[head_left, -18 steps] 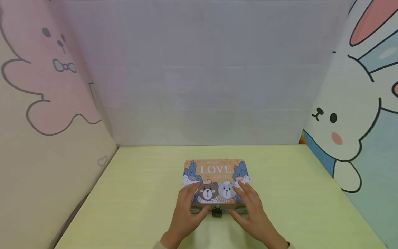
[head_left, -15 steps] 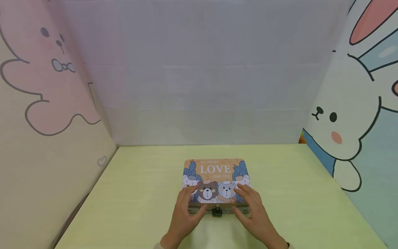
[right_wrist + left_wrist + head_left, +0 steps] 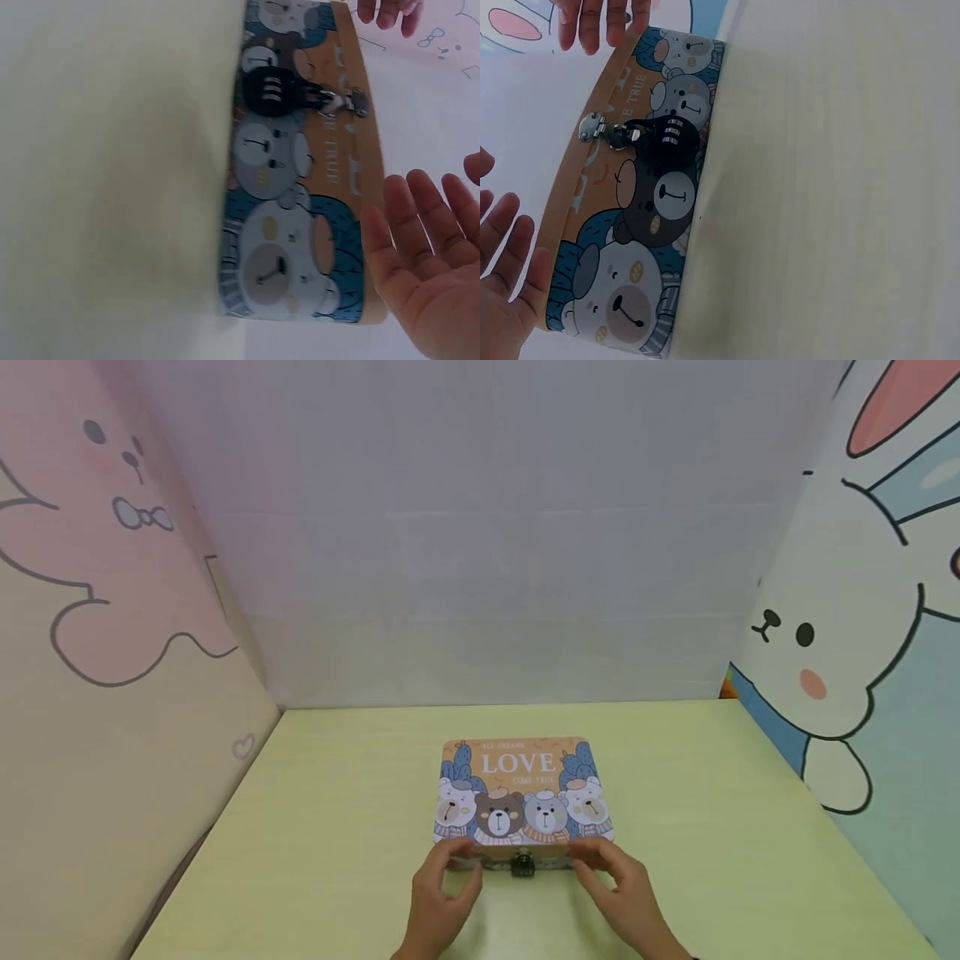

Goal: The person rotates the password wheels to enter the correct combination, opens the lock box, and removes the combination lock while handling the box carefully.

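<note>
Both left hand (image 3: 439,902) and right hand (image 3: 628,893) have loosely bent, spread fingers (image 3: 433,206) near the box (image 3: 522,793); contact is unclear.

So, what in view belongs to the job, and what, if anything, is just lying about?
Belongs to the job:
bear-print box
black padlock on its front
left hand and right hand

Just surroundings:
yellow table
white backdrop
rabbit-print wall

Padlock (image 3: 673,146) digits too small to read, perhaps blurred; wall rabbit (image 3: 855,610) cut by head view's right edge.
</note>
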Demonstrator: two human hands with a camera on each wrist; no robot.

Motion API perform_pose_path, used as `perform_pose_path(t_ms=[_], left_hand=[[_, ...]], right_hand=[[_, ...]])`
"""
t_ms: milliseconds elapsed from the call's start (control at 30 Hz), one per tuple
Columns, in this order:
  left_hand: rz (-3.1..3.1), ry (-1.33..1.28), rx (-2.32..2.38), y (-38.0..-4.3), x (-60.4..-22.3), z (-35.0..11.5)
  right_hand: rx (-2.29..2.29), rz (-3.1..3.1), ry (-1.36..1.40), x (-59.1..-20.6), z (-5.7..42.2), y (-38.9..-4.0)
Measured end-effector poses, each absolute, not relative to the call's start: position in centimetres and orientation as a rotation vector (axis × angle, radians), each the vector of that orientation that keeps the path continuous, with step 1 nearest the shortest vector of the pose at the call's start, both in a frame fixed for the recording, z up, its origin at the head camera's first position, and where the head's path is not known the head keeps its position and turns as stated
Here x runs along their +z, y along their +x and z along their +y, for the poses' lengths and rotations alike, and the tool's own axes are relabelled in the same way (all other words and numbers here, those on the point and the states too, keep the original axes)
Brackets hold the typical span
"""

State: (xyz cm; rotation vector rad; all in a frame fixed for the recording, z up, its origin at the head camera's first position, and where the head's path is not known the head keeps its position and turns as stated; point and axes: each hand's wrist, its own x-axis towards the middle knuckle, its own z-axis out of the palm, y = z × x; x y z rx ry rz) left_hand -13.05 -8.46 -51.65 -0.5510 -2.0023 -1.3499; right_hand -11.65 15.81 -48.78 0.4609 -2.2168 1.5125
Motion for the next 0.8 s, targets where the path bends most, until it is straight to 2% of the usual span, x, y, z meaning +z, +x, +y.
perform_pose_path(t_ms=[167, 300, 467, 600, 800], left_hand=[[-2.015, -0.511, -1.464, -12.6, -52.3, -8.0], [-2.175, -0.304, -1.706, -12.3, -52.3, -7.8], [-2.415, -0.118, -1.922, -12.4, -52.3, -7.9], [-2.451, -0.159, -2.007, -12.6, -52.6, -7.9], [-2.476, -0.215, -2.132, -12.9, -52.8, -7.4]], right_hand=[[1.812, -2.379, 0.267, -49.2, 15.7, -11.4], [1.960, -2.492, 0.135, -49.1, 15.8, -11.7], [2.085, -2.560, 0.190, -49.3, 16.1, -12.0], [2.272, -2.537, 0.280, -49.7, 16.3, -12.1], [2.451, -2.517, 0.267, -50.2, 16.1, -12.4]])
